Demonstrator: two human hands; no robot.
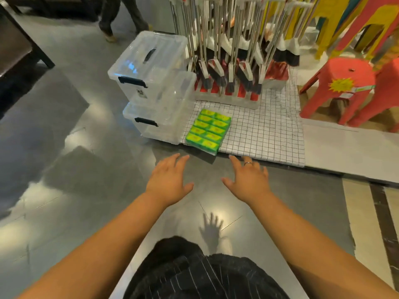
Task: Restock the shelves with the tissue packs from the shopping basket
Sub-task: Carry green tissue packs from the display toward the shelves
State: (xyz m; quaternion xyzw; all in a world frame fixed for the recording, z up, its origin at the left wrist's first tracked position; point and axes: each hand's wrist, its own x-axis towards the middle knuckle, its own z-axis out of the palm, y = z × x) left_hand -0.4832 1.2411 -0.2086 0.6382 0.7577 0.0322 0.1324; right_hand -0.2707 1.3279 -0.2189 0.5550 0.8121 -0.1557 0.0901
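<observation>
A green and yellow tissue pack [208, 131] lies flat on a checked white cloth [265, 132] that covers a low platform, with its near edge at the platform's front. My left hand [169, 182] hovers open above the grey floor, just short of the pack and slightly left of it. My right hand [248, 180], with a ring on one finger, is open too, a little right of the pack and apart from it. Neither hand holds anything. No shopping basket is in view.
Two stacked clear storage boxes [151, 83] with black latches stand left of the pack. Behind it is a rack of brooms and mops [233, 61]. Red plastic stools [345, 87] stand at the right. Another person's legs [121, 16] are at the top. A dark table [19, 46] stands far left.
</observation>
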